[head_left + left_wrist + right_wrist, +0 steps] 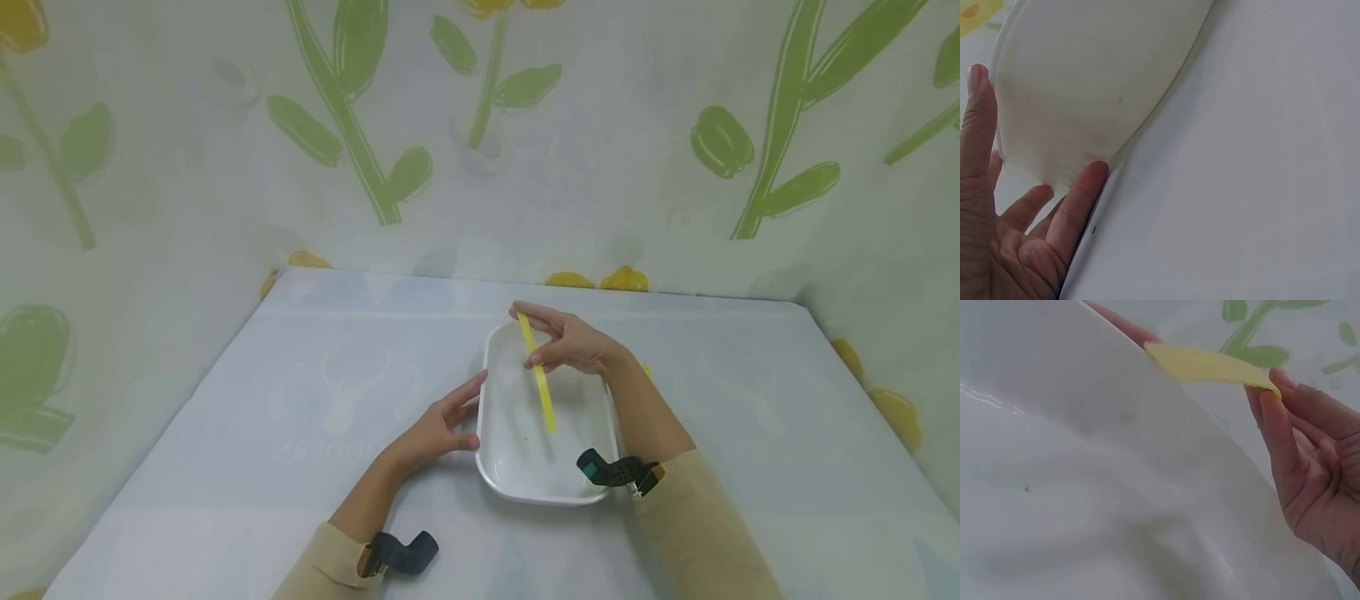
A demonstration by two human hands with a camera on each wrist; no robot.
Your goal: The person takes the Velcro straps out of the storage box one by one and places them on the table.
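A white rectangular basin with rounded corners stands on the table. Spread fingers of my left hand touch its left side. The left wrist view shows fingertips against the pale outer wall, not wrapped round it. Over the far part of the basin, my right hand pinches a thin yellow strip between thumb and finger. That strip slants down above the basin floor in the head view. Up close in the right wrist view, the strip looks flat, slightly bent and flexible; its material is unclear.
Beyond my right forearm, a small yellow piece shows, mostly hidden by the arm. The table has a pale cloth with faint deer-head prints. Behind it hangs a whitish backdrop with green leaves and yellow flowers.
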